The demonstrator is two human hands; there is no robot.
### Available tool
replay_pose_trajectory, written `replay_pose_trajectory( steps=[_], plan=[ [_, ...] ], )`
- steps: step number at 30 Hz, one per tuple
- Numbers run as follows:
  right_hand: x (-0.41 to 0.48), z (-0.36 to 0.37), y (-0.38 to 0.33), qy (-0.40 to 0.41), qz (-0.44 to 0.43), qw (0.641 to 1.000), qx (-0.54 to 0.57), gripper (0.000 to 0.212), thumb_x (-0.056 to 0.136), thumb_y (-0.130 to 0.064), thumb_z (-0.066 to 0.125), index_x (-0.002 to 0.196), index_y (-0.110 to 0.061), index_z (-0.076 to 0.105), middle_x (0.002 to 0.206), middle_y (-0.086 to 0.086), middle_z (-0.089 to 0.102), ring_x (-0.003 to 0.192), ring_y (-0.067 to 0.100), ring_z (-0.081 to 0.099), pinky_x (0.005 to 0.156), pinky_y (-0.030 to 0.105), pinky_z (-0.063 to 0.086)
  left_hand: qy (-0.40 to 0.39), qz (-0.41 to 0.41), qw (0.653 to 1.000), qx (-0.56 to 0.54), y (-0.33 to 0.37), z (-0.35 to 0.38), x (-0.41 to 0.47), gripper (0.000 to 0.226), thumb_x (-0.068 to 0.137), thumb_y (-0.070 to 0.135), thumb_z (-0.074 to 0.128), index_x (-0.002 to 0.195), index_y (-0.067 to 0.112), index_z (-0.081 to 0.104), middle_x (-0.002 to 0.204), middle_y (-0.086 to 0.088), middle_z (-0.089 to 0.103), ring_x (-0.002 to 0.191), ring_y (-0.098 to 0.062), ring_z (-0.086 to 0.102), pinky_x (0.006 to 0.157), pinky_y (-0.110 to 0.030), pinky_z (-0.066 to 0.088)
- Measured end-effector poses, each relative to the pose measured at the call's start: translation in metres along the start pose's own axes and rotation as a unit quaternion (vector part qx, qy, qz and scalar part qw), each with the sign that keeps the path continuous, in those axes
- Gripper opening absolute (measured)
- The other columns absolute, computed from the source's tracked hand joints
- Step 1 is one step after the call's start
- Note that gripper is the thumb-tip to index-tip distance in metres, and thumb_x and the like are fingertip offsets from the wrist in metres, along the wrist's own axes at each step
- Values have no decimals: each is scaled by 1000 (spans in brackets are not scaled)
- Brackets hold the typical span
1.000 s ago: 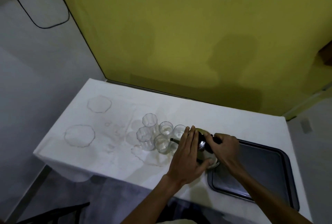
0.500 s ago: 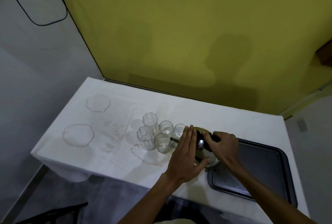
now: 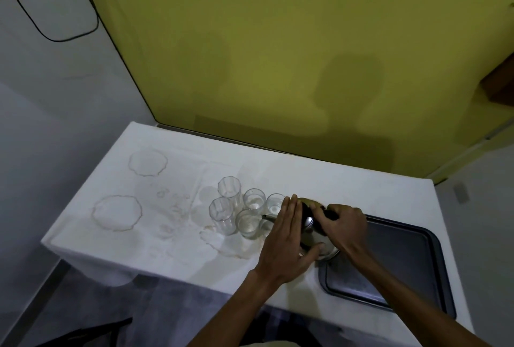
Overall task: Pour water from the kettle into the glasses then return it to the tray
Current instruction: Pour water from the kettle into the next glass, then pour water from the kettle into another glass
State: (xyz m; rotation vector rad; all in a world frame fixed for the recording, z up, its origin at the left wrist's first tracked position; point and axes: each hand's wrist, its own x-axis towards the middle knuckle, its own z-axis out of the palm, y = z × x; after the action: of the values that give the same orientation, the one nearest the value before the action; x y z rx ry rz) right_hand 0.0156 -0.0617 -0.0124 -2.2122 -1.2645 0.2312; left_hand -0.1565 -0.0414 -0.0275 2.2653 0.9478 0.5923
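Observation:
A shiny metal kettle (image 3: 313,224) with a black handle and lid knob is tipped to the left, its thin spout over a short glass (image 3: 247,222). My right hand (image 3: 343,225) is shut on the kettle's black handle. My left hand (image 3: 289,241) lies flat against the kettle's left side, fingers together and thumb under its body. Several clear glasses stand in a cluster left of the kettle, among them two tall faceted ones (image 3: 222,214). The dark tray (image 3: 395,260) lies to the right, partly under the kettle's rear edge.
The table (image 3: 172,224) carries a white cloth with brown ring stains at left. A yellow wall stands close behind it. The front edge drops to a grey floor, where a dark chair part (image 3: 91,331) shows at lower left.
Both hands and the kettle have stayed almost in place, still tilted over the short glass. The view has shifted slightly.

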Motion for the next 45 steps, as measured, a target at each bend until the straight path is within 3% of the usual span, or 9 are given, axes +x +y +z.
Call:
replay_pose_trajectory(
  steps=[5, 13, 17, 25, 33, 37, 45],
  plan=[
    [1, -5, -2, -6, -4, 1000, 14, 67, 76, -67, 49, 44, -7, 47, 38, 9, 47, 40, 23, 47, 46, 38, 39, 15, -6, 1000, -6, 3, 1, 2, 89, 97, 59, 46, 157, 2, 14, 168, -7, 4, 155, -18, -2, 125, -30, 7],
    [5, -6, 1, -10, 1, 1000, 3, 66, 77, -65, 52, 46, -6, 45, 38, 7, 44, 42, 25, 49, 49, 31, 31, 20, -11, 1000, -20, 6, 3, 5, 86, 98, 53, 50, 158, 4, 13, 168, -7, 5, 155, -16, -2, 125, -35, 12],
    [5, -10, -3, -17, -6, 1000, -5, 62, 77, -63, 53, 43, -15, 33, 36, 1, 34, 41, 20, 39, 50, 31, 29, 17, -9, 1000, -21, 7, 3, 5, 86, 98, 54, 48, 158, 5, 11, 168, -6, 4, 155, -17, -3, 125, -38, 15],
    [5, -16, -8, -13, -21, 1000, -1, 60, 75, -66, 47, 42, -18, 29, 35, -2, 27, 38, 15, 33, 49, 31, 27, 22, -14, 999, -26, 7, 3, 5, 86, 98, 52, 52, 158, 5, 11, 168, -6, 3, 155, -15, -3, 125, -35, 13],
    [6, -16, -9, -11, -28, 1000, 2, 61, 76, -68, 47, 41, -20, 30, 35, -3, 30, 38, 15, 34, 49, 30, 26, 26, -13, 999, -30, 8, 2, 5, 86, 98, 52, 51, 158, 5, 11, 168, -6, 3, 155, -15, -3, 125, -34, 12],
    [4, -12, -4, -7, -9, 1000, 11, 68, 75, -68, 45, 43, -9, 45, 37, 5, 42, 39, 18, 38, 49, 31, 28, 26, -13, 999, -26, 9, 3, 5, 86, 98, 50, 54, 158, 4, 12, 168, -6, 4, 155, -15, -3, 125, -32, 9],
    [1, -12, -8, -7, -18, 1000, 7, 65, 77, -69, 45, 42, -15, 39, 36, 5, 39, 39, 16, 35, 48, 30, 25, 19, -12, 999, -24, 7, 1, 4, 86, 98, 48, 55, 158, 5, 12, 168, -5, 3, 155, -15, -4, 125, -27, 5]
  ],
)
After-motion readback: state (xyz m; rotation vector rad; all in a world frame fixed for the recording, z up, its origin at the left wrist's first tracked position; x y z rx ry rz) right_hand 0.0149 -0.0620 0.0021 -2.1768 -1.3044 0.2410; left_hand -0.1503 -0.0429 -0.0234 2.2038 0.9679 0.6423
